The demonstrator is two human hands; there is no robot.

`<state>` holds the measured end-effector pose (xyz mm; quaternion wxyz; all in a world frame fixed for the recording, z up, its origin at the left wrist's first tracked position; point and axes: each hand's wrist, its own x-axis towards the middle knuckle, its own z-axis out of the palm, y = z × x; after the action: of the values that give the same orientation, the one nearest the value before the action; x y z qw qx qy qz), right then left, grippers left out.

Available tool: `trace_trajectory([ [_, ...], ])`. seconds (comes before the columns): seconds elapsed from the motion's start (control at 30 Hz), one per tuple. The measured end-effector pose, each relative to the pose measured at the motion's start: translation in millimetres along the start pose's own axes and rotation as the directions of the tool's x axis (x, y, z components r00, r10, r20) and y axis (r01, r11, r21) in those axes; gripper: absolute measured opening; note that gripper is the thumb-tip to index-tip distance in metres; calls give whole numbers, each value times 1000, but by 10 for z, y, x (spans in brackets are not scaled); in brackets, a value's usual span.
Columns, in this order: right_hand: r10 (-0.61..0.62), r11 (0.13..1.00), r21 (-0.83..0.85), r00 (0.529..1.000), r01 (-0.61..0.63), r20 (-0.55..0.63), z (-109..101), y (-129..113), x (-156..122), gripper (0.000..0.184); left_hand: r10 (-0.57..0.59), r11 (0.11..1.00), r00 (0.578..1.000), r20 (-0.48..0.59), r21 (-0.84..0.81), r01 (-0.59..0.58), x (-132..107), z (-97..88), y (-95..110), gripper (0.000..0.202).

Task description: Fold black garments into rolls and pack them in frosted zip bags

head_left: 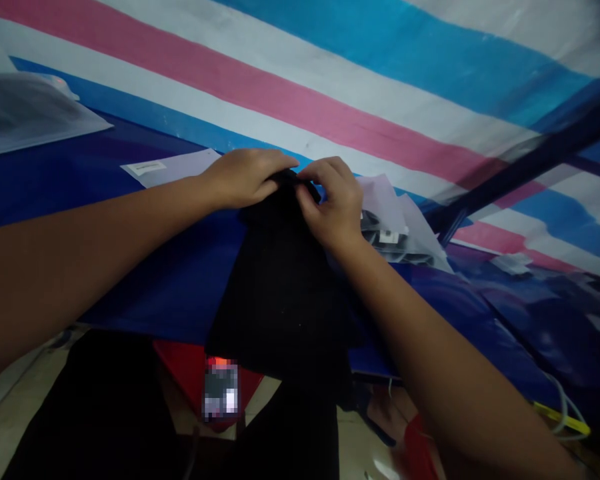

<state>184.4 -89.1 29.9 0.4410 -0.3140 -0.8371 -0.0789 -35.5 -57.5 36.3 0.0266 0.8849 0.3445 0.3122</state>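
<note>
A black garment lies on the table covered with a blue, pink and white striped sheet, its lower end hanging over the near edge. My left hand is closed on the garment's far end, fingers curled over the cloth. Facing it, my right hand pinches the same far end from the right, fingers bent. The two hands almost touch at the top of the cloth.
Clear plastic bags with dark contents lie just right of my right hand. A white paper sheet lies left of my left hand, and another plastic bag at far left. More black cloth and a red object sit below the table edge.
</note>
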Motion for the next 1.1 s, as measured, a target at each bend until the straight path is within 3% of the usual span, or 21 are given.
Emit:
trace_trajectory([
  [0.2, 112, 993, -52, 991, -109, 74, 15, -1, -2, 23, 11, 1000, 1000, 14, 19, -11, 1, -7, 56, 58],
  [0.6, -101, 995, -17, 994, 101, -49, 153, 333, -51, 28, 135, 990, 990, 38, 40, -136, -1, 25, -60, 53],
  [0.83, -45, 999, -19, 999, 45, -7, 124, 277, -52, 31, 144, 989, 990, -3, 46, -144, 39, 87, -151, 44],
  [1.1, 3, 999, -36, 1000, -3, 5, 130, 207, -52, 19, 118, 991, 993, -22, 62, -117, 48, 95, -167, 40],
])
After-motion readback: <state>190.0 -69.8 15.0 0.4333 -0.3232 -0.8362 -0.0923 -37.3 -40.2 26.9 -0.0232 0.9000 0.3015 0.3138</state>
